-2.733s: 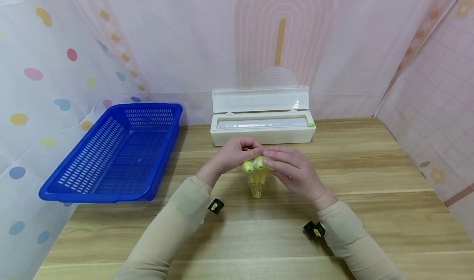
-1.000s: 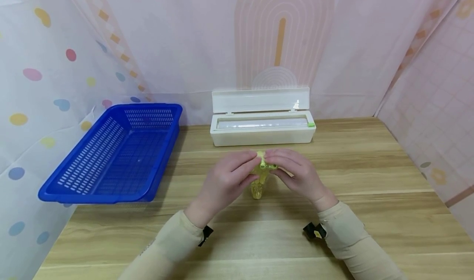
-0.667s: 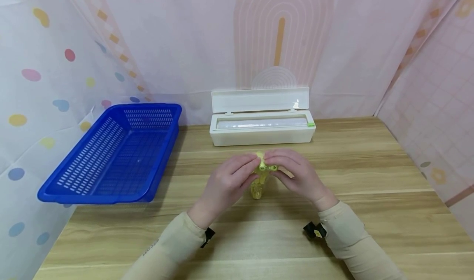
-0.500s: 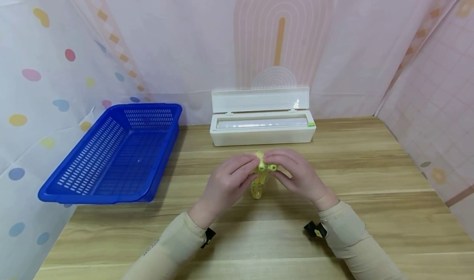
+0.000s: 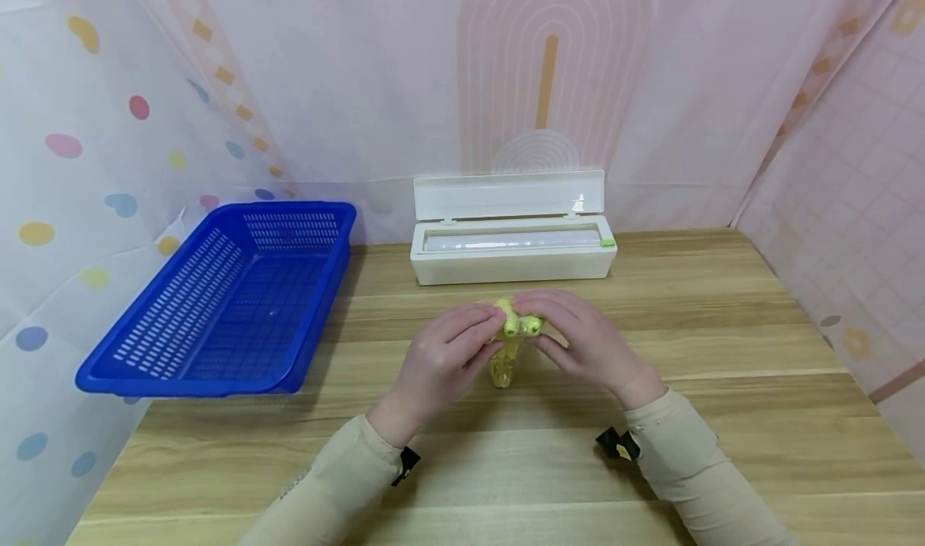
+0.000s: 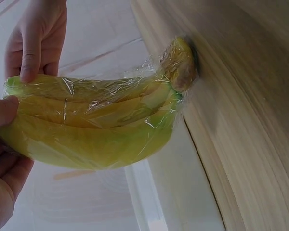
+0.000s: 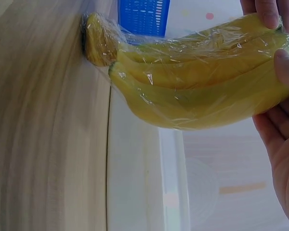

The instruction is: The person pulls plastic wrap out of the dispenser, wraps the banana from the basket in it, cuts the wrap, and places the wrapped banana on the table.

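Note:
A bunch of yellow bananas (image 5: 503,369) stands stem down on the table, wrapped in clear cling film, with its greenish tips up. The film is wrinkled and shiny over the bananas (image 6: 96,120) in the left wrist view, and gathers around the brown stem end (image 7: 100,43) in the right wrist view. My left hand (image 5: 446,357) grips the upper part from the left, thumb on the near side and fingers behind. On the other side my right hand (image 5: 584,341) holds the tips in the same way. The fingers partly cover the top of the bunch.
Behind the hands stands a white cling film box (image 5: 513,267), lid raised, with a roll inside and a green slider at its right end. A blue slotted basket (image 5: 303,353) is at the left. Patterned cloth (image 5: 361,88) hangs around the wooden table (image 5: 723,329).
From pinching at the top of the tips, my left hand has moved down to the bunch's left side. The right hand has stayed nearly in place. The tips have shifted slightly.

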`<action>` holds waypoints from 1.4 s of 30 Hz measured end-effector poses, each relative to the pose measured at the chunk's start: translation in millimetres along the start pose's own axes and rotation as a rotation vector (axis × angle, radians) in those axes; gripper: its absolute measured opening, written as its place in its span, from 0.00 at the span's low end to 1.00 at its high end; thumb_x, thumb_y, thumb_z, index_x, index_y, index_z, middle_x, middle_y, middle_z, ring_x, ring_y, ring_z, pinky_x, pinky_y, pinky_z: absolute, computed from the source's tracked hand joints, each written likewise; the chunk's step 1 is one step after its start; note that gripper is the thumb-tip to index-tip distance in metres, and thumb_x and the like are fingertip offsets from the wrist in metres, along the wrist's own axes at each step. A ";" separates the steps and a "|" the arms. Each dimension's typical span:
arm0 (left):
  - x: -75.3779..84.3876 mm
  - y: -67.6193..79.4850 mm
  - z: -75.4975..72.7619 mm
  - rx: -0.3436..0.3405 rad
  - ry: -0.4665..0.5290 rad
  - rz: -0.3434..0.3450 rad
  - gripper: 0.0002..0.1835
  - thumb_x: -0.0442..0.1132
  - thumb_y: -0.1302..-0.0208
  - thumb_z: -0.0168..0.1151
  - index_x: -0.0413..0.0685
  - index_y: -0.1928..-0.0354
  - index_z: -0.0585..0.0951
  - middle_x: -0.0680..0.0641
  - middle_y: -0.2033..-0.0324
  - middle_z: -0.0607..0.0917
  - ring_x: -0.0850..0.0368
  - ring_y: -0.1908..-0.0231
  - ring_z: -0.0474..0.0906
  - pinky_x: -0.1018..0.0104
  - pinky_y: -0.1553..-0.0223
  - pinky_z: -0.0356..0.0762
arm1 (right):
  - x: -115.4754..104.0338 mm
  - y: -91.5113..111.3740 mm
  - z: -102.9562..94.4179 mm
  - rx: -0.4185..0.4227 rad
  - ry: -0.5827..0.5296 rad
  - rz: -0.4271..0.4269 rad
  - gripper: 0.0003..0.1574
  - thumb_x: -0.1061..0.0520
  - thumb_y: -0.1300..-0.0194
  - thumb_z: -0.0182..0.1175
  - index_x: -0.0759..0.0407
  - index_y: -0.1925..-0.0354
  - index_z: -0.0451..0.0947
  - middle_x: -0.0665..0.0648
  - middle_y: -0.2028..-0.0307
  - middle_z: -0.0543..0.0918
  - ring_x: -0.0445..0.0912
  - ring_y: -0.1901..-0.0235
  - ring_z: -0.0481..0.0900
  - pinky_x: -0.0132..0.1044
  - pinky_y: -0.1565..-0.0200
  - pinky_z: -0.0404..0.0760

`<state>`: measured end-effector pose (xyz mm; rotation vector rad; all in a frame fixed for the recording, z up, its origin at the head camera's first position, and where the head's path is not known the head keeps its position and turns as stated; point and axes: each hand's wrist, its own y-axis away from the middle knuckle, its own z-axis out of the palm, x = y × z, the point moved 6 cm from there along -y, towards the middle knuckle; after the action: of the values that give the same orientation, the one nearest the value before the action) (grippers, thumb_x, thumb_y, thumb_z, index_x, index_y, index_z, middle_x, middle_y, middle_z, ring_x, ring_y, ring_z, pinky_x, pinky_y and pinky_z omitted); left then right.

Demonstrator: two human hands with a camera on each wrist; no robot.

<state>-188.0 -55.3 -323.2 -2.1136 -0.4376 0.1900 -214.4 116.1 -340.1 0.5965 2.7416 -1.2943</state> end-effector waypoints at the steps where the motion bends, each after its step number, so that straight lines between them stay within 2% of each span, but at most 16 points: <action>1: 0.2 -0.1 0.1 0.000 -0.001 0.001 0.20 0.26 0.52 0.76 0.32 0.54 0.85 0.39 0.57 0.87 0.47 0.55 0.84 0.60 0.47 0.80 | 0.3 0.3 0.2 0.003 -0.001 0.002 0.24 0.56 0.32 0.62 0.67 0.42 0.73 0.62 0.44 0.80 0.56 0.44 0.78 0.42 0.37 0.71; 3: 0.5 -0.1 0.1 0.001 -0.004 0.003 0.20 0.26 0.52 0.76 0.32 0.54 0.85 0.39 0.57 0.87 0.47 0.55 0.84 0.60 0.47 0.80 | 0.6 0.8 0.2 0.014 -0.011 0.012 0.25 0.53 0.30 0.60 0.68 0.42 0.74 0.62 0.45 0.80 0.56 0.45 0.78 0.42 0.37 0.72; 5: 0.5 0.0 0.2 0.003 -0.010 0.003 0.20 0.27 0.52 0.76 0.32 0.54 0.85 0.39 0.57 0.87 0.47 0.55 0.84 0.60 0.47 0.80 | 1.9 1.7 -0.1 0.024 -0.046 0.039 0.26 0.56 0.33 0.63 0.68 0.42 0.74 0.62 0.45 0.81 0.56 0.45 0.78 0.42 0.37 0.72; 8: 0.5 0.5 0.2 0.006 -0.018 0.000 0.20 0.27 0.52 0.76 0.32 0.54 0.85 0.39 0.57 0.87 0.47 0.55 0.85 0.60 0.47 0.80 | 5.4 3.9 -0.6 0.034 -0.101 0.101 0.34 0.65 0.44 0.71 0.67 0.40 0.74 0.62 0.44 0.81 0.55 0.44 0.78 0.41 0.38 0.72; 11: 1.2 1.8 0.0 0.013 -0.020 0.008 0.21 0.27 0.53 0.77 0.33 0.54 0.85 0.39 0.57 0.87 0.47 0.55 0.85 0.60 0.47 0.80 | 10.8 8.1 -0.1 0.037 -0.126 0.164 0.43 0.72 0.54 0.74 0.67 0.38 0.73 0.62 0.43 0.80 0.54 0.44 0.78 0.41 0.38 0.73; 15: 2.7 4.0 0.0 0.020 -0.016 0.026 0.21 0.27 0.54 0.77 0.33 0.54 0.85 0.39 0.56 0.87 0.47 0.54 0.85 0.59 0.47 0.80 | 15.9 13.7 1.3 0.020 -0.114 0.215 0.44 0.69 0.53 0.76 0.67 0.37 0.72 0.62 0.42 0.80 0.56 0.44 0.78 0.44 0.39 0.74; 21: 2.2 6.5 -2.5 0.031 -0.014 0.007 0.21 0.26 0.54 0.77 0.33 0.54 0.85 0.39 0.56 0.87 0.47 0.54 0.85 0.59 0.46 0.80 | 21.8 19.8 5.7 -0.080 -0.050 0.321 0.44 0.63 0.45 0.73 0.66 0.33 0.68 0.63 0.38 0.76 0.58 0.40 0.74 0.54 0.38 0.72; 27: -1.4 7.8 -4.0 0.014 0.008 -0.027 0.20 0.26 0.53 0.76 0.34 0.54 0.85 0.40 0.56 0.87 0.47 0.53 0.84 0.60 0.46 0.80 | 27.5 26.1 7.4 -0.126 -0.037 0.425 0.43 0.61 0.42 0.72 0.62 0.31 0.67 0.61 0.36 0.75 0.57 0.38 0.73 0.54 0.37 0.71; 30: -3.8 8.6 -4.7 0.001 0.007 -0.045 0.20 0.27 0.51 0.75 0.35 0.53 0.84 0.41 0.55 0.86 0.48 0.53 0.84 0.61 0.47 0.80 | 28.7 25.4 7.3 -0.117 -0.048 0.433 0.41 0.61 0.41 0.71 0.61 0.32 0.67 0.60 0.37 0.75 0.55 0.39 0.73 0.53 0.37 0.71; 37: -7.3 8.8 -10.5 -0.020 -0.014 -0.082 0.24 0.30 0.52 0.77 0.37 0.50 0.83 0.41 0.55 0.86 0.48 0.55 0.84 0.61 0.50 0.82 | 27.4 19.3 8.8 -0.083 -0.057 0.388 0.37 0.62 0.42 0.71 0.61 0.35 0.71 0.62 0.39 0.77 0.54 0.40 0.74 0.52 0.37 0.71; 42: -9.6 4.5 -11.9 -0.087 -0.043 -0.131 0.28 0.35 0.51 0.79 0.40 0.45 0.81 0.41 0.51 0.84 0.48 0.53 0.82 0.59 0.50 0.81 | 26.2 17.5 11.5 -0.079 -0.052 0.380 0.37 0.62 0.41 0.71 0.60 0.35 0.71 0.61 0.40 0.78 0.53 0.40 0.75 0.51 0.37 0.71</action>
<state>-192.2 -70.4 -320.7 -2.1598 -0.6179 0.1430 -233.6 125.9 -365.8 1.0000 2.4610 -1.0893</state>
